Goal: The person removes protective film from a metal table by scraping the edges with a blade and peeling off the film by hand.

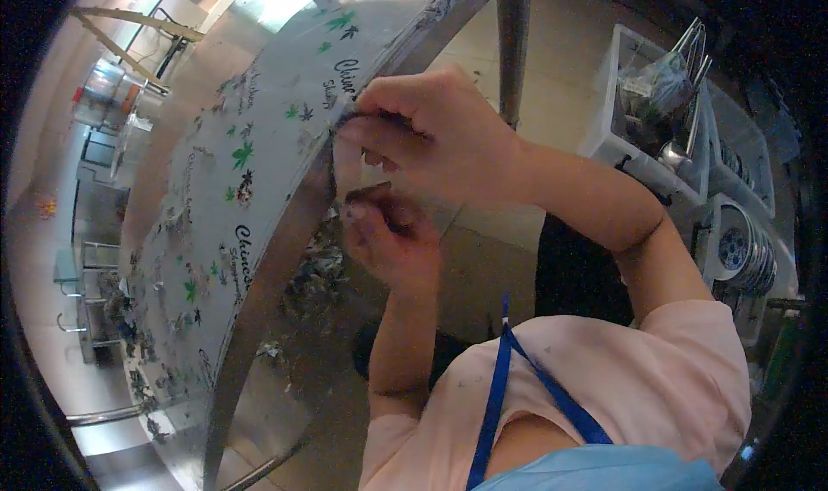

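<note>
White-sheeted table edge (298, 202) beside both hands (444, 129) (390, 241), open floor (493, 267) below.

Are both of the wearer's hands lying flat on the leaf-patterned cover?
No, the right hand and left hand are both curled, at the edge of the leaf-patterned cover.

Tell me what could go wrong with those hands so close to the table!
Maybe a scraped finger: the right hand is right at the table's edge, with the left hand close by. Someone might also slip if they step on the scraps lying below the table.
</note>
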{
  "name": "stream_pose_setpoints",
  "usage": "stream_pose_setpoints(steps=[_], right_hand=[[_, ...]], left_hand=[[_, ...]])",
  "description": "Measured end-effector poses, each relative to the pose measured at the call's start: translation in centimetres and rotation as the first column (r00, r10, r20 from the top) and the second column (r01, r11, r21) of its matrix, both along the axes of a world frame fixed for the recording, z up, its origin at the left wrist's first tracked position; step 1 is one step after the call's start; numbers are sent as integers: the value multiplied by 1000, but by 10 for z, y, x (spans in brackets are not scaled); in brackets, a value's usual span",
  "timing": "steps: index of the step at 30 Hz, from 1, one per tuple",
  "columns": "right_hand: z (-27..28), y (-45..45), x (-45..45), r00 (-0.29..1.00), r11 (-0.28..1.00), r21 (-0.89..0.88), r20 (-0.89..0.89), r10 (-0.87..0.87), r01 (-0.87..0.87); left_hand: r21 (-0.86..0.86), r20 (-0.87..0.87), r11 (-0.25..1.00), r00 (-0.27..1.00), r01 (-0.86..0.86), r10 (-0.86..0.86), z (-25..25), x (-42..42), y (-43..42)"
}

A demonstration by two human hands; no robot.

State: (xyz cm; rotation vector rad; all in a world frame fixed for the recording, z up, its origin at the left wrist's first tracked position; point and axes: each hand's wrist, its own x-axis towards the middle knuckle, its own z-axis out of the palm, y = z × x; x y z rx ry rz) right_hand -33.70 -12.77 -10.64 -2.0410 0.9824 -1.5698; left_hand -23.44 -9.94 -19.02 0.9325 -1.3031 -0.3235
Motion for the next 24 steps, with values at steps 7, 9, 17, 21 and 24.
stream_pose_setpoints(steps=[7, 9, 17, 21, 24], right_hand=[[-9, 16, -1, 907, 866, 312, 292, 305, -391], [-12, 18, 0, 831, 794, 358, 465, 305, -491], [41, 14, -27, 975, 984, -53, 137, 177, -171], [87, -24, -19, 948, 931, -362, -310, -71, -48], [90, -63, -8, 901, 836, -514, -430, -59, -191]], left_hand=[[176, -673, 868, 700, 465, -238, 2, 20, 24], [178, -738, 845, 636, 505, -225, 2, 19, 29], [268, -415, 917, 894, 296, -167, -8, 30, 43], [247, -483, 895, 848, 371, -218, -5, 27, 46], [216, -648, 834, 714, 507, -265, 9, 19, 50]])
